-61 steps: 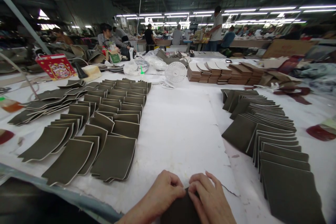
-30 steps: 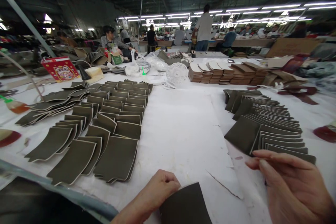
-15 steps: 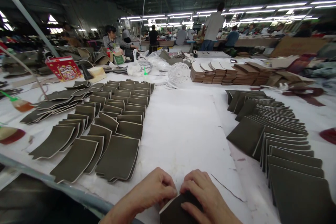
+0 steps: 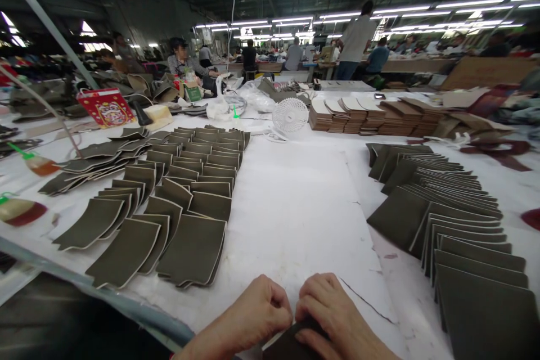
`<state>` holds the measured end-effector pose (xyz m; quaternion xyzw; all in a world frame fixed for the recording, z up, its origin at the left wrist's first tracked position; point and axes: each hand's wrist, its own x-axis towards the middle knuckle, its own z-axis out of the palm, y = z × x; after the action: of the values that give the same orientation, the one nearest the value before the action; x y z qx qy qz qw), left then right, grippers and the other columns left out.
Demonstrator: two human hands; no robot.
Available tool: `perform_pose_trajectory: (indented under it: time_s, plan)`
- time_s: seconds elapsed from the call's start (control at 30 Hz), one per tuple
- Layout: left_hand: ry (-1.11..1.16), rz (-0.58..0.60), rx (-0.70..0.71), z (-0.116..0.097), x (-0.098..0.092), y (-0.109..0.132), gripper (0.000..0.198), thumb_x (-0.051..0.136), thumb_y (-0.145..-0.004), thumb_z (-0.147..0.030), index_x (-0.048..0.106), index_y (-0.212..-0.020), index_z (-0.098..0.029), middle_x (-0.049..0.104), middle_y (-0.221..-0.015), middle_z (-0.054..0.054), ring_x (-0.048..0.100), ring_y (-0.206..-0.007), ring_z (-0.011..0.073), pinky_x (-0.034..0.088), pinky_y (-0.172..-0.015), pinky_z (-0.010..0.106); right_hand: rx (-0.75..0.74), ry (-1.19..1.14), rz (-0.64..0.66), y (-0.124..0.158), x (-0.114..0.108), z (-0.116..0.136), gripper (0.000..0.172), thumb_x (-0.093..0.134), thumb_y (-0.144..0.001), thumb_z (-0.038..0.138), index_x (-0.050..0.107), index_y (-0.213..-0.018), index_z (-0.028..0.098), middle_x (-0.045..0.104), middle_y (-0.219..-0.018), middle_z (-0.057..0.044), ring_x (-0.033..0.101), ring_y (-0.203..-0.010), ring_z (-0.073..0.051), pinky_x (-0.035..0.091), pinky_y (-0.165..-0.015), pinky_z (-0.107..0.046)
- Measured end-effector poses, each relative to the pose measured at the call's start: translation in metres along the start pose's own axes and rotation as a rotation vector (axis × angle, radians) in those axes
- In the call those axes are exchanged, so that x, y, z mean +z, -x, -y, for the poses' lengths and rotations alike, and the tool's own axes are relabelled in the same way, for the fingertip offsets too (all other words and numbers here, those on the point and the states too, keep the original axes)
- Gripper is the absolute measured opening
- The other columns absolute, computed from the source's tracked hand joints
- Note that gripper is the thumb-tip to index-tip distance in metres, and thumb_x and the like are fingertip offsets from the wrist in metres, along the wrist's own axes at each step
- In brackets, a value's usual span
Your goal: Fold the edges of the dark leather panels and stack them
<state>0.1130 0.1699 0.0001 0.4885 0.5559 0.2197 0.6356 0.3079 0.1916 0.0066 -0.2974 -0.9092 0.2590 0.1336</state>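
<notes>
At the bottom centre, my right hand (image 4: 333, 315) is closed over a dark olive panel (image 4: 287, 345) with a pale edge, its thumb lying across the face. My left hand (image 4: 264, 312) is pinched at the panel's far left edge, its fingertips partly hidden. Most of the panel lies below the picture. To the left are overlapping rows of similar olive panels (image 4: 192, 250) with curved, notched edges. On the right, a fanned row of olive panels (image 4: 485, 304) runs away from me.
A white round fan (image 4: 290, 115) stands at the back beside stacked brown pieces (image 4: 358, 118). Bottles with green nozzles, one holding amber liquid (image 4: 42, 166), lie at far left near a red printed bag (image 4: 105, 108). Several people work beyond the table.
Both hands have moved slightly right in the picture with the panel, which now shows less. The whole view has shifted a little. The laid-out panels look unchanged.
</notes>
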Motion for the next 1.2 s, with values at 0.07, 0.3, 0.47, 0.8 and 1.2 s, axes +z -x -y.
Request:
perform_pose_trajectory:
  time_s: [0.07, 0.3, 0.47, 0.8, 1.2]
  plan:
    - [-0.037, -0.004, 0.012, 0.000, 0.003, -0.001, 0.011, 0.051, -0.052, -0.020, 0.059, -0.053, -0.013, 0.039, -0.047, -0.006, 0.030, -0.051, 0.0088, 0.018, -0.045, 0.023, 0.018, 0.004, 0.056, -0.001, 0.000, -0.001, 0.021, 0.079, -0.077, 0.016, 0.060, -0.085, 0.019, 0.062, -0.092, -0.001, 0.053, -0.089, -0.021, 0.036, -0.082, -0.036]
    - [-0.019, 0.010, 0.033, -0.007, -0.002, 0.000, 0.010, 0.049, -0.053, -0.022, 0.057, -0.055, -0.014, 0.040, -0.049, -0.005, 0.029, -0.051, 0.0087, 0.018, -0.046, 0.023, -0.010, 0.021, 0.073, 0.001, -0.006, 0.000, 0.018, 0.073, -0.081, 0.011, 0.060, -0.090, 0.019, 0.062, -0.098, -0.002, 0.053, -0.092, -0.021, 0.035, -0.083, -0.036]
    - [0.010, 0.076, 0.029, -0.017, -0.010, 0.004, 0.011, 0.053, -0.055, -0.021, 0.060, -0.057, -0.013, 0.043, -0.049, -0.005, 0.032, -0.049, 0.0085, 0.021, -0.046, 0.022, -0.026, 0.004, 0.042, 0.001, -0.011, 0.006, 0.021, 0.074, -0.081, 0.012, 0.057, -0.092, 0.018, 0.060, -0.099, -0.004, 0.053, -0.094, -0.022, 0.038, -0.085, -0.037]
    - [-0.046, 0.056, 0.012, -0.009, -0.001, 0.000, 0.015, 0.051, -0.055, -0.024, 0.062, -0.059, -0.013, 0.046, -0.050, -0.004, 0.036, -0.049, 0.0092, 0.027, -0.047, 0.021, -0.003, -0.052, 0.102, -0.004, -0.016, 0.003, 0.020, 0.075, -0.083, 0.016, 0.057, -0.089, 0.018, 0.060, -0.099, -0.004, 0.052, -0.096, -0.022, 0.039, -0.084, -0.038]
    - [-0.460, -0.086, 0.153, -0.046, -0.035, 0.000, 0.012, 0.048, -0.061, -0.015, 0.060, -0.060, -0.016, 0.045, -0.053, -0.005, 0.039, -0.056, 0.0104, 0.023, -0.051, 0.024, -0.384, -0.002, -0.274, -0.014, -0.020, 0.022, 0.028, 0.047, -0.102, 0.036, 0.042, -0.078, 0.021, 0.055, -0.080, 0.000, 0.050, -0.076, -0.018, 0.039, -0.077, -0.033]
